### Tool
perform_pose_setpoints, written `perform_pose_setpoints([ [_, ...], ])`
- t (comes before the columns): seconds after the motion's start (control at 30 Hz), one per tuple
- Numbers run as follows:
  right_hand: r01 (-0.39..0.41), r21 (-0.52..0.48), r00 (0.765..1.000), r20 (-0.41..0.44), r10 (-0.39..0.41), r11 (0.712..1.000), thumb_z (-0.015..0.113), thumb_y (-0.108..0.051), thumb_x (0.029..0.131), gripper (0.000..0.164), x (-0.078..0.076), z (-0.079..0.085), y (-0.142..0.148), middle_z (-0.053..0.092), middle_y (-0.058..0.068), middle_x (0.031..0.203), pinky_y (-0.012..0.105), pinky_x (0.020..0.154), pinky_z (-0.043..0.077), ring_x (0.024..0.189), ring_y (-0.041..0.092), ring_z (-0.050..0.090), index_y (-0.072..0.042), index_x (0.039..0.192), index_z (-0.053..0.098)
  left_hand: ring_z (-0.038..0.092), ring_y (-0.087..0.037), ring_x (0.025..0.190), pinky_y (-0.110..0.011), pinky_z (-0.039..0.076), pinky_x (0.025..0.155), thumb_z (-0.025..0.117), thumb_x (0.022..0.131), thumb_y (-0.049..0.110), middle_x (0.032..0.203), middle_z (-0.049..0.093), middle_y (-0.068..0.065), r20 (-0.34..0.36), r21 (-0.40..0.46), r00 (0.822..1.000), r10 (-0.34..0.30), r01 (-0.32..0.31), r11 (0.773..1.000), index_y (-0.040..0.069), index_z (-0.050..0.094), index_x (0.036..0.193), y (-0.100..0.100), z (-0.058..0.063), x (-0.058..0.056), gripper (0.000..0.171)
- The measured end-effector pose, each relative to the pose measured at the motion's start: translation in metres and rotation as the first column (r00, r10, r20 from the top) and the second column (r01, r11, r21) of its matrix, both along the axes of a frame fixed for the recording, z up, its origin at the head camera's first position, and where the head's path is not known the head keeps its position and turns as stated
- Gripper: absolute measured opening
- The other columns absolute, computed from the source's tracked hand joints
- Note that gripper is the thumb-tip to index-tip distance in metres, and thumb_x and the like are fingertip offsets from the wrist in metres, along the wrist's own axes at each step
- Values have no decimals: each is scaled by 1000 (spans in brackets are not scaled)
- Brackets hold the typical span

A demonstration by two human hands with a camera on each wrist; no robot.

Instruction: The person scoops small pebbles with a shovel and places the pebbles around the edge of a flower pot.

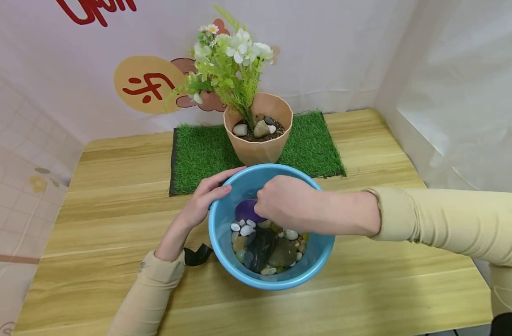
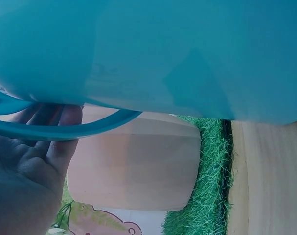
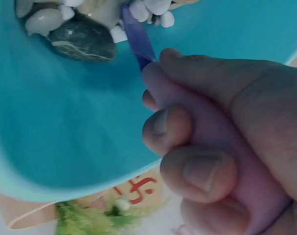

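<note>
A light-blue bucket (image 1: 219,242) holds wet stones (image 1: 260,249) in many sizes, dark, grey and white. My left hand (image 1: 201,200) holds the bucket's left rim, thumb over the edge and fingers along the outside. In the left wrist view, those fingers pass behind a blue loop (image 2: 65,131) on the bucket. My right hand (image 1: 287,203) reaches in over the right rim. It grips the pink handle (image 3: 207,115) of a small trowel, whose purple blade (image 1: 245,211) rests among the pebbles. In the right wrist view the blade (image 3: 137,36) appears edge-on beside white stones.
Behind the bucket, a peach flowerpot (image 1: 260,151) with white flowers (image 1: 241,49), soil and several stones stands on a green grass mat (image 1: 319,144). Everything is on a wooden table (image 1: 113,210). White printed sheets hang around the back and sides.
</note>
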State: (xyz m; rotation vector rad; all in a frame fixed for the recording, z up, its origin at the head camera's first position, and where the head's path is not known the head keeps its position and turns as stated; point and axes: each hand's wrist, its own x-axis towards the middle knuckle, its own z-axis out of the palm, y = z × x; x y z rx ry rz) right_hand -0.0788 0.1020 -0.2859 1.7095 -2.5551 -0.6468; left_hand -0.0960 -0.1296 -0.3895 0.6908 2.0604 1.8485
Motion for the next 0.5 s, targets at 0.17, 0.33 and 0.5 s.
perform_pose_setpoints([
  [0.17, 42, -55, 985, 170, -33, 998, 74, -12, 93, 23, -21, 1, 8, 71, 0, 69, 28, 58, 50, 59, 15, 53, -17, 72, 70, 73, -3, 112, -31, 64, 89, 41, 105, 13, 148, 57, -35, -1, 0, 1000, -4, 4, 1000, -7, 42, 157, 0, -1, -1, 56],
  [0.33, 152, -86, 911, 398, -106, 985, 75, -20, 96, 42, -43, -2, 17, 47, -6, 59, 26, 58, 40, 60, 12, 38, -19, 62, 49, 72, -1, 115, -28, 63, 91, 41, 105, 12, 150, 55, -35, -5, -4, 1000, -7, 7, 1000, -7, 42, 157, 0, -1, -1, 56],
  [0.5, 232, -118, 831, 540, -134, 966, 74, -20, 96, 53, -50, -9, 22, 28, -9, 58, 22, 58, 29, 60, 11, 32, -23, 58, 37, 70, 0, 116, -26, 62, 93, 40, 105, 12, 151, 54, -35, -3, -5, 1000, -9, 9, 1000, -7, 42, 157, 0, -1, -2, 55],
])
